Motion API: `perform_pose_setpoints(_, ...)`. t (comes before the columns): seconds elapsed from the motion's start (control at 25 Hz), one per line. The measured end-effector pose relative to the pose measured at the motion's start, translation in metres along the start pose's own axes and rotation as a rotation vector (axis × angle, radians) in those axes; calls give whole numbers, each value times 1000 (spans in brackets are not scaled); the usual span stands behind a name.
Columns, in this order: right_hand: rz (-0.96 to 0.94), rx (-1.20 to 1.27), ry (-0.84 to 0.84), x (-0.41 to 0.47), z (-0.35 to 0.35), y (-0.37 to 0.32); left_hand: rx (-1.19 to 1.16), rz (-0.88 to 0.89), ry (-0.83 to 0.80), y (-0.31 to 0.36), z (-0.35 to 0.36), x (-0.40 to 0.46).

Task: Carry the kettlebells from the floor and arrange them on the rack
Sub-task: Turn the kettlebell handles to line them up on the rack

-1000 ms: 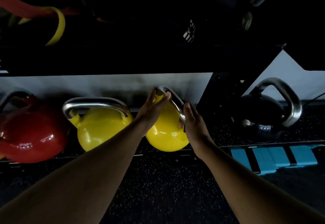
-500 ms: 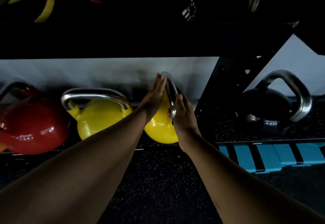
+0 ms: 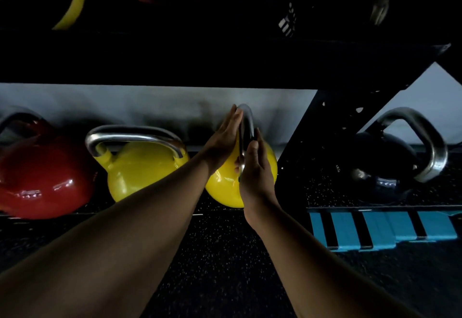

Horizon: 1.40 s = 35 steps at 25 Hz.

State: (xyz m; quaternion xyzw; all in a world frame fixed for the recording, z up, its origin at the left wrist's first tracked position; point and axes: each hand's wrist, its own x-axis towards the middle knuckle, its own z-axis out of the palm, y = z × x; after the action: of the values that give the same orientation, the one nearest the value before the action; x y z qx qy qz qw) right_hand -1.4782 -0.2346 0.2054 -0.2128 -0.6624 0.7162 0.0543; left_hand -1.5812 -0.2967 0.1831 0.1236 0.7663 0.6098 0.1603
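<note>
A yellow kettlebell [image 3: 222, 187] with a steel handle [image 3: 247, 122] stands on the rack's low shelf [image 3: 155, 211], its handle edge-on to me. My left hand [image 3: 222, 140] lies flat against the handle's left side with its fingers straight. My right hand [image 3: 257, 175] is on the handle's right side, and one fingertip curls around to the left of it. To the left on the same shelf stand a second yellow kettlebell [image 3: 140, 175] and a red kettlebell [image 3: 42, 177]. A black kettlebell [image 3: 380, 157] sits on the floor to the right, beyond the rack's slanted black upright [image 3: 325, 130].
The rack's dark upper shelf [image 3: 225, 62] hangs low over the kettlebells. Yellow and red bands [image 3: 72, 5] and dark gear lie on top of it. A blue slatted piece [image 3: 380, 230] lies on the speckled black floor [image 3: 225, 267] at the right.
The yellow kettlebell's handle has turned from slanted to edge-on. Both hands have closed in on it, and the left hand's fingers have straightened flat.
</note>
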Motion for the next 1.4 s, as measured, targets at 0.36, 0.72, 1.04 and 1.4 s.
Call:
perform_pose_setpoints(0.36, -61, 15, -66, -2, -12, -2, -39, -21, -28, 3, -2, -4)
perform_pose_setpoints(0.72, -56, 23, -96, 0, -18, -3, -52, -39, 4, -3, 1, -5)
perform_pose_setpoints(1.04, -25, -261, -98, 0, -20, -20, 511, -20, -27, 17, -12, -17)
perform_pose_setpoints(1.4, -421, -1217, -28, 4, -21, -56, 1242, 72, 95, 28, -103, -80)
